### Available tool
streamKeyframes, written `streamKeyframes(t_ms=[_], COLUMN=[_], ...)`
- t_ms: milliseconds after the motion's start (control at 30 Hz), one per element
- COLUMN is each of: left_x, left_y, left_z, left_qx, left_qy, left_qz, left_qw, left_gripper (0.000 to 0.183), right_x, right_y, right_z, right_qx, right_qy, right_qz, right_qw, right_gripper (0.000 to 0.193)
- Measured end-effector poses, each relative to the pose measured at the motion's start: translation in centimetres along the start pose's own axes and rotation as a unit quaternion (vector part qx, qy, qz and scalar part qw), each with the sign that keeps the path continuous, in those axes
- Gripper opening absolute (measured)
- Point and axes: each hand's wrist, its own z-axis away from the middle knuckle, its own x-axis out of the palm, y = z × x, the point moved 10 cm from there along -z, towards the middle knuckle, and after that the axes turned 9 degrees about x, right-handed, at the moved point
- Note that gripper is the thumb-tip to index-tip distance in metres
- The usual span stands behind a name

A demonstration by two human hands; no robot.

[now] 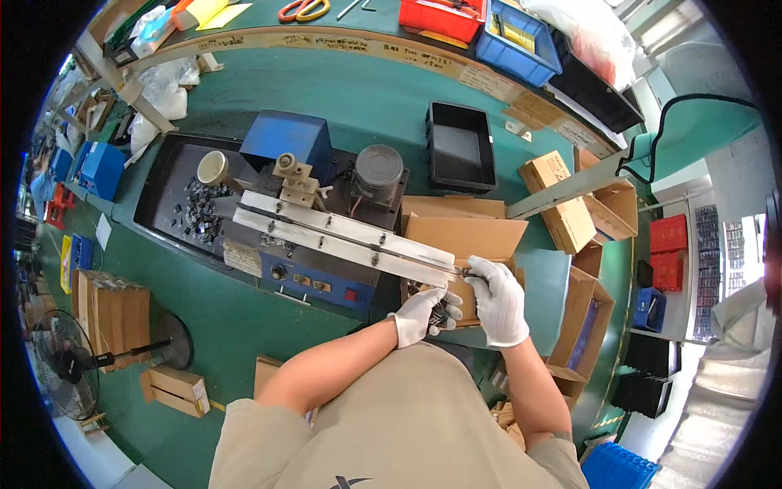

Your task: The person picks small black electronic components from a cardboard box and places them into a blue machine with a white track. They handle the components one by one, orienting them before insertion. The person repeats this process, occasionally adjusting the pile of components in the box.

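My left hand (417,316), in a white glove, is curled around a bunch of small dark parts (439,314) just below the rail's right end. My right hand (498,303), also gloved, has its thumb and fingers pinched at the tip of the long pale feed rail (350,236). Whatever lies between those fingertips is too small to make out. The rail slopes from the bench machine (322,273), which has a blue control panel, down toward both hands. Under them stands an open cardboard box (468,232), partly hidden by the gloves.
Loose black pieces (204,213) lie in a dark tray left of the machine, beside a cream cup (213,168). An empty black bin (462,147) sits behind the rail. Cartons (558,200) stand at the right, near a slanted post (570,189). A fan (69,359) is at lower left.
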Motion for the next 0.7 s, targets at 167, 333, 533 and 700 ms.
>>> streamKeyframes(t_ms=[167,333,533,700], left_x=[-0.4,-0.5,0.8,1.3], left_y=[0.2,0.2,0.5,1.9], left_z=[0.4,0.4,0.3,0.8], left_qx=[0.005,0.002,-0.001,0.049], left_qy=[0.012,0.052,-0.019,-0.046], left_qz=[-0.023,0.042,0.044,-0.077], left_qw=[1.000,0.998,0.999,0.995], left_gripper=[0.048,0.045,0.063,0.057], right_x=[0.9,2.3,-0.3,4.7], right_y=[-1.6,-3.5,0.6,5.0], right_z=[0.0,-0.7,0.6,3.7], right_qx=[-0.063,-0.136,0.040,0.085], right_qy=[0.009,-0.025,0.048,-0.111], right_qz=[0.008,0.064,-0.044,0.056], right_qw=[0.998,0.988,0.997,0.989], right_gripper=[0.037,0.049,0.034,0.023])
